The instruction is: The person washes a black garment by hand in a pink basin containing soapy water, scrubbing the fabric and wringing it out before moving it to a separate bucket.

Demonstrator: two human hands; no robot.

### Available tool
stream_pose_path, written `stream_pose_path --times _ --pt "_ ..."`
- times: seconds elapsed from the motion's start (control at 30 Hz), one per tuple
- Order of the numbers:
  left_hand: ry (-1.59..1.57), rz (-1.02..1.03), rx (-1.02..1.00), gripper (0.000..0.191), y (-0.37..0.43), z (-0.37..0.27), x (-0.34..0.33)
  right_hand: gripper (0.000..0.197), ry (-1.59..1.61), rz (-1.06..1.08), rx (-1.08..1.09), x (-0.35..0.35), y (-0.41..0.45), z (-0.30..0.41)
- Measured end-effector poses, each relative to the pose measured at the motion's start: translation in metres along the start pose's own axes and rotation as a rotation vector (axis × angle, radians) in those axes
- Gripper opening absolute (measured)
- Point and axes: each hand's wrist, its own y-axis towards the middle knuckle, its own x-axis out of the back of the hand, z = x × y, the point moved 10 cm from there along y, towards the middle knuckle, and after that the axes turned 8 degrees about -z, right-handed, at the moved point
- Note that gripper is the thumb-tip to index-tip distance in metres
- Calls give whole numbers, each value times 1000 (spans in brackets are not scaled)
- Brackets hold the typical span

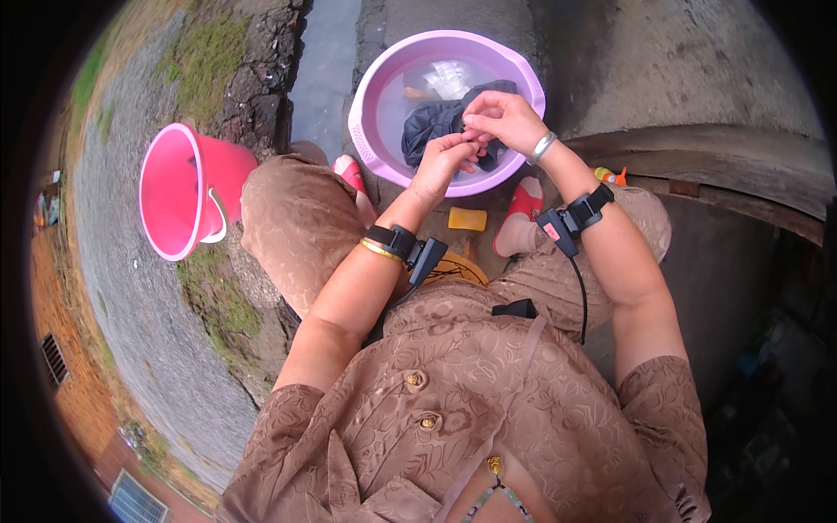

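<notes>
Both bare hands meet above the near right part of a purple plastic basin (364,134) holding cloudy water. My left hand (441,163) reaches in from the left, its fingertips close to those of my right hand (507,124), which wears a silver bangle. Something small and dark may be between the fingertips; it is too small to tell. Dark wet cloth (428,127) lies bunched in the water beneath the hands. Behind it a white cloth or similar thing (449,80) lies in the water, beside a brownish object (418,94).
A pink plastic bucket (225,160) with a white handle stands at the left. A yellow bar, likely soap (467,219), lies on the ground between my feet. A water channel (324,72) runs left of the basin. A wooden beam (706,157) and an orange-nozzled bottle (608,175) are at the right.
</notes>
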Motion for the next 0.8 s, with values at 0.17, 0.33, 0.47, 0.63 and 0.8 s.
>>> stream_pose_path --times 0.17,0.33,0.47,0.63,0.8 --pt "291 -79 -29 20 5 7 11 11 -55 -19 -9 3 3 -8" --pt "279 -101 1 18 9 13 18 12 -194 -126 61 18 10 -20" --pt "191 -200 32 18 5 9 27 11 -261 -84 -15 13 9 -42" --pt "120 -207 109 18 3 16 29 10 -245 -99 -42 11 10 -55" --pt "0 -179 249 20 4 34 37 6 -167 -34 -90 5 6 -66"
